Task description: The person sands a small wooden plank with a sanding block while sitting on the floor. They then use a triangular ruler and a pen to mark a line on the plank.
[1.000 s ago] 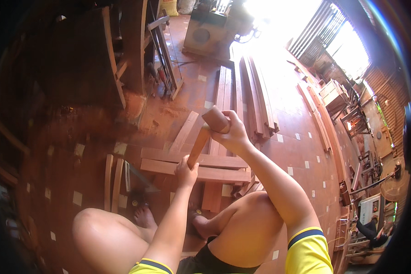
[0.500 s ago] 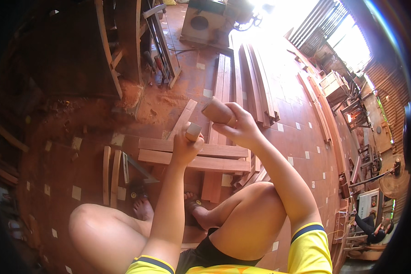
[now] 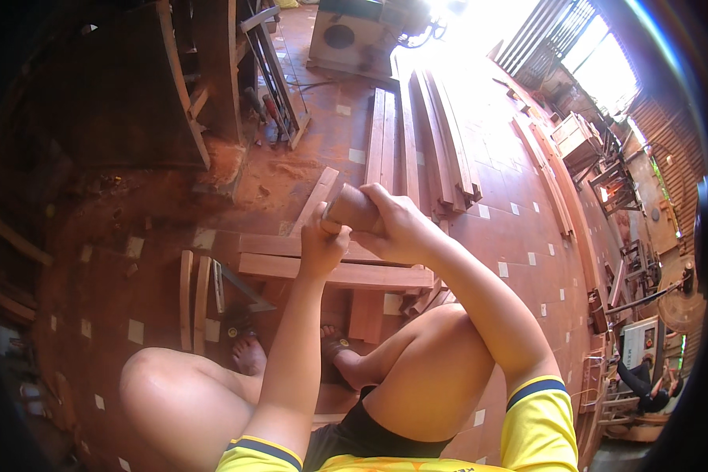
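Observation:
My right hand [image 3: 405, 226] grips a thick brown wooden block [image 3: 351, 209] with a rounded side. The block sits right over the top of my left hand [image 3: 322, 252], which is closed in a fist. From that fist a tool handle stands up; its flat end is now mostly hidden by the block, and its lower part is out of sight. Below my hands two reddish timber beams [image 3: 334, 271] lie side by side across other boards. Whether the handle's lower end touches them, I cannot tell.
Long planks [image 3: 383, 134] run away from me on the tiled floor. Two short curved pieces [image 3: 186, 303] and a triangular frame [image 3: 244, 291] lie by my left foot. A machine [image 3: 350, 35] stands ahead. At far right a person [image 3: 653, 393] is seated.
My right hand has brought the wooden block down and left onto the handle in my left fist, covering its end. The view has shifted slightly.

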A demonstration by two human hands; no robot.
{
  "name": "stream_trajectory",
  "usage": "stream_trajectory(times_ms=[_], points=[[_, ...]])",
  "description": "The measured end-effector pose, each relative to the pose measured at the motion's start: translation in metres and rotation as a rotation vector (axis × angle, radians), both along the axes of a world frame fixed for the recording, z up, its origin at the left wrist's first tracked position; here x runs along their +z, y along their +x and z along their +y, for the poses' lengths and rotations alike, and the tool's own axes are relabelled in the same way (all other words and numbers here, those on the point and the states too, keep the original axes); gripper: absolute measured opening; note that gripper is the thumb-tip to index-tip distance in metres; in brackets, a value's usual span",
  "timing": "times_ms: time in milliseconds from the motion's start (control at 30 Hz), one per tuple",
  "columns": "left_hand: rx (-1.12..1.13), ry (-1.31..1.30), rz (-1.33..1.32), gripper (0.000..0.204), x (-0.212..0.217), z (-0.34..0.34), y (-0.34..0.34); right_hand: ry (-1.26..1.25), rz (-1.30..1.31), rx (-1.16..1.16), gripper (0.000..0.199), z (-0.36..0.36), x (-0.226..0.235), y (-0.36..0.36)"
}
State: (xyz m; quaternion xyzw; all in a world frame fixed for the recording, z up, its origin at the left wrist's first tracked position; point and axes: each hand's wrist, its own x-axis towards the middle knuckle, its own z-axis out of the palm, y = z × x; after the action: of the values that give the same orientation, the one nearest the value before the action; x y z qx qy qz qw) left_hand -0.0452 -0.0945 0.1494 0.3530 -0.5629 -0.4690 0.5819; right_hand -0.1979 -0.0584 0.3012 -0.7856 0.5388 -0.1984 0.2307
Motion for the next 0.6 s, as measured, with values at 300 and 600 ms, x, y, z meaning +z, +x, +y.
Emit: stream_trajectory(times_ms=[300, 600], points=[[-0.001, -0.05, 0.107, 0.022, 0.002, -0.002, -0.001, -0.059, -0.048, 0.058, 0.08, -0.001, -0.004, 0.002], [-0.038, 0.026, -0.014, 0.014, 0.0, -0.002, 0.007, -0.067, 0.005, -0.081, 0.073, -0.003, -0.002, 0.007]])
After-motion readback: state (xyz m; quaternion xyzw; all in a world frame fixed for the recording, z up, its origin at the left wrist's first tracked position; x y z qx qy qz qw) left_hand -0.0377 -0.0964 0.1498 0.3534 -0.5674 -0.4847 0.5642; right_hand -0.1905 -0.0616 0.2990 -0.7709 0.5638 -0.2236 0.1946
